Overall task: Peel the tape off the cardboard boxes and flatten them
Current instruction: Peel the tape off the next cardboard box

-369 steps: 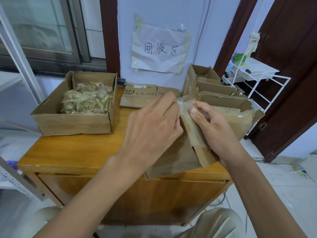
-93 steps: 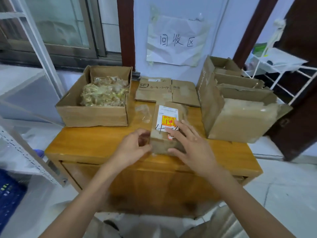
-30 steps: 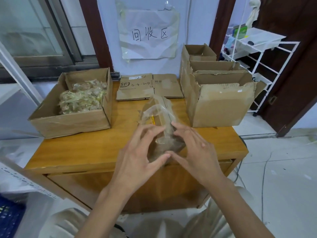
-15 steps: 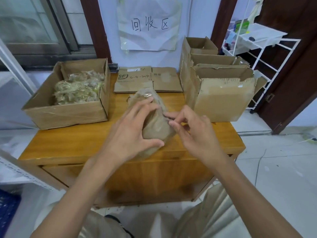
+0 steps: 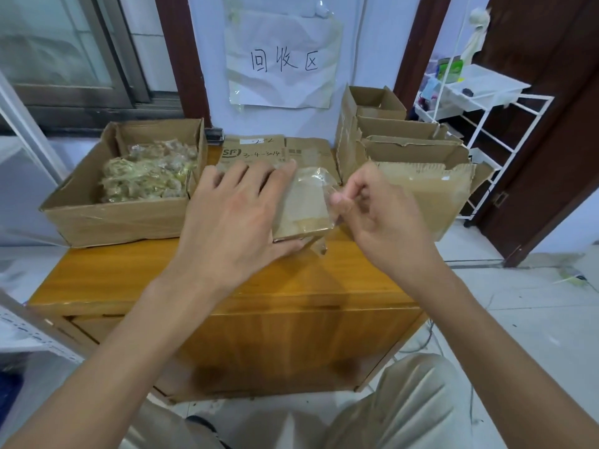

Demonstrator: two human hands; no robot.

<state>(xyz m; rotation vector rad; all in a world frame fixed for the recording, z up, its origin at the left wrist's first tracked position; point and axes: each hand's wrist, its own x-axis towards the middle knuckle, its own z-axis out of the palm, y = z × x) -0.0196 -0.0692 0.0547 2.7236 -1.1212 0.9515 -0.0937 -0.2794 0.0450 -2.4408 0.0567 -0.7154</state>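
A small brown cardboard box sits above the middle of the wooden table, wrapped in clear tape. My left hand lies over the box's left side, fingers spread across its top and thumb under its near edge. My right hand is just right of the box and pinches a strip of clear tape between thumb and forefinger at the box's right edge. Flattened cardboard with an SF mark lies behind the box.
An open carton of crumpled tape scraps stands at the table's left. Several open cardboard boxes stand in a row at the right. A paper sign hangs on the wall. A white wire rack is at far right.
My left hand has shifted from cupping the box to lying spread over its left side. My right hand now pinches the tape at the right edge, and the box has turned flatter.
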